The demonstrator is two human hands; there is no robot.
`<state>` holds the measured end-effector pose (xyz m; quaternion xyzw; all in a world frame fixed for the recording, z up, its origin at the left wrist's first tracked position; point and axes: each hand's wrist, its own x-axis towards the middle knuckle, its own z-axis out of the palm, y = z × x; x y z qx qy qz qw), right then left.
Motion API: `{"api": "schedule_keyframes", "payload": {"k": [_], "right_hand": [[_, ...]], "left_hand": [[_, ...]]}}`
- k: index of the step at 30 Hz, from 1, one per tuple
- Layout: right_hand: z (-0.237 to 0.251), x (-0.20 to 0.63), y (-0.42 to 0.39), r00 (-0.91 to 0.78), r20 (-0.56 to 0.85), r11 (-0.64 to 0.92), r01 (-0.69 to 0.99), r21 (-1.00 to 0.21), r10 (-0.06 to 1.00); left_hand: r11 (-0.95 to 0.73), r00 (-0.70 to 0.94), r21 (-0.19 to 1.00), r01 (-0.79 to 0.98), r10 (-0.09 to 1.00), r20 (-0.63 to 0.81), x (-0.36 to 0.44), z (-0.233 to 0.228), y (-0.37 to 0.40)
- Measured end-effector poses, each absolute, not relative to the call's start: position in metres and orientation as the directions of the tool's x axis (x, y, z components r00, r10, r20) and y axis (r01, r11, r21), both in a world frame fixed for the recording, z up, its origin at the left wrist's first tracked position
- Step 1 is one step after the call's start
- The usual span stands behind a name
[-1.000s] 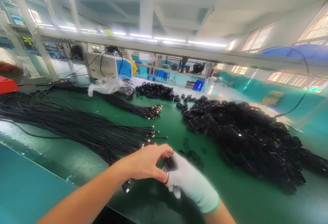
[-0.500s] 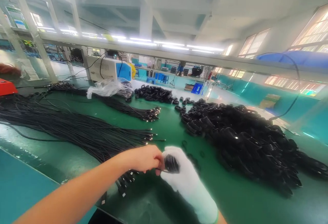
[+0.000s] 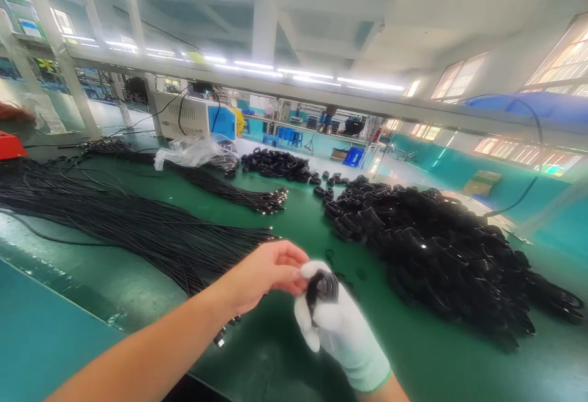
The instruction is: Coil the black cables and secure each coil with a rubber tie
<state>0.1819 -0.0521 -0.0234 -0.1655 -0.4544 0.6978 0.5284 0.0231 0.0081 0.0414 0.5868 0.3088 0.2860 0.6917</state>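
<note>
A small coil of black cable rests in my right hand, which wears a white knitted glove with its fingers wrapped round the coil. My left hand is bare and meets the coil's left edge, close to the gloved fingertips. Its thumb and fingers are drawn together there, and whatever they pinch is hidden. Beneath and left of my bare forearm, a long bundle of straight black cables lies on the green table mat. Some metal plug ends show past my left wrist.
A big heap of coiled black cables covers the right side, with a smaller pile of coils farther back. Behind the long bundle lie a second cable bundle, a clear plastic bag and a white-and-blue machine. A shelf rail crosses above.
The coil has turned and shifted slightly right in my gloved hand, whose thumb now lies across it. My left hand has risen a little, its fingers stretching out more toward the coil's upper edge.
</note>
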Motion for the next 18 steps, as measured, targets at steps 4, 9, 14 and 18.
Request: {"api": "schedule_keyframes", "payload": {"k": [4, 9, 14, 18], "right_hand": [[-0.021, 0.183, -0.050, -0.403, 0.204, -0.073, -0.574, -0.816, 0.892], [-0.030, 0.181, -0.048, -0.519, 0.140, -0.235, -0.591, -0.772, 0.843], [-0.028, 0.175, -0.044, -0.382, -0.131, -0.378, -0.694, -0.613, 0.915], [-0.022, 0.170, -0.042, -0.428, -0.176, -0.429, -0.618, -0.659, 0.887]], "left_hand": [[-0.224, 0.547, 0.964, 0.145, 0.830, 0.111, 0.024, 0.043, 0.004], [-0.625, 0.694, 0.691, 0.363, 0.676, 0.246, 0.031, 0.054, 0.003], [-0.457, 0.731, 0.832, 0.314, 0.676, 0.095, 0.021, 0.048, 0.024], [-0.325, 0.754, 0.900, 0.291, 0.657, -0.007, 0.018, 0.034, 0.038]]}}
